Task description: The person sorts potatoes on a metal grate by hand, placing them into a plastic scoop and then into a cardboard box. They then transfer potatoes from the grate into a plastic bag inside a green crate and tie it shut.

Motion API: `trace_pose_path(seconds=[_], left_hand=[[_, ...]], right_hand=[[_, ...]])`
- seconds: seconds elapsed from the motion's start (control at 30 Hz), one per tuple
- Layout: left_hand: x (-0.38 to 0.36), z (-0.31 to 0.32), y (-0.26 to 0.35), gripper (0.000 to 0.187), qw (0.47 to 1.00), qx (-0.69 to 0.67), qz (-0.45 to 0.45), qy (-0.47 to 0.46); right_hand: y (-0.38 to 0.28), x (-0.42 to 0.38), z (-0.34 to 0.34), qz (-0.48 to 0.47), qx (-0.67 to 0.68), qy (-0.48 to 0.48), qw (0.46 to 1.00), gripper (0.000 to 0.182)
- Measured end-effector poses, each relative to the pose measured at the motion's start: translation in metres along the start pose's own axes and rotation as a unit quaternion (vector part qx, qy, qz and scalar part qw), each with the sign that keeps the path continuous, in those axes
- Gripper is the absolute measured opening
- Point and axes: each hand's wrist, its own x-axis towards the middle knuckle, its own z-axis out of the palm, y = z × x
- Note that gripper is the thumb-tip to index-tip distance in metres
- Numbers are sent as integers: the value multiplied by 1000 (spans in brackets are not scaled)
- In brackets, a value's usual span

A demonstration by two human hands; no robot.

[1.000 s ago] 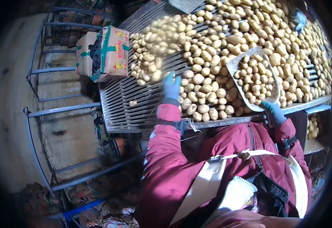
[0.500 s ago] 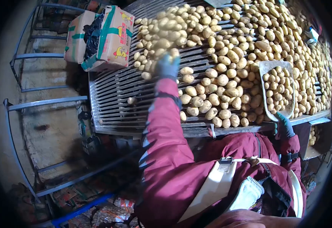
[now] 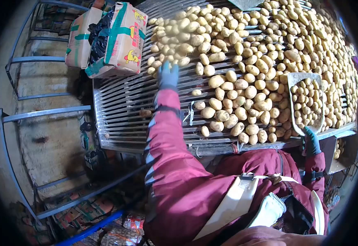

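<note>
Left hand (image 3: 168, 76), fingers spread, reaches far over potatoes (image 3: 228, 88); right hand (image 3: 311, 141) clamps a heaped scoop (image 3: 306, 102), which could tip and spill.

**Hidden, cut off or blurred around the slatted table**

The potatoes (image 3: 175, 30) at the far left of the slatted table (image 3: 117, 102) are smeared by motion, single ones hard to separate. The left hand (image 3: 168, 76) beside them is blurred, so its grip cannot be told. At the table's near right edge, the right hand (image 3: 311, 141) covers the scoop (image 3: 308, 102) handle. The potato heap runs past the top edge. The cardboard box (image 3: 113, 37) off the table's far left corner hides its contents under black plastic.
</note>
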Motion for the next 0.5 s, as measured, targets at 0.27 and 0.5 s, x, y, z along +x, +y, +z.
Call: trace_pose_path(seconds=[0.27, 0.5], left_hand=[[-77, 72, 89, 47, 966, -125, 224, -45], [-60, 37, 28, 30, 984, -157, 82, 3]], right_hand=[[-2, -3, 23, -35, -24, -28, 999, 39], [-20, -28, 83, -81, -171, -69, 980, 23]])
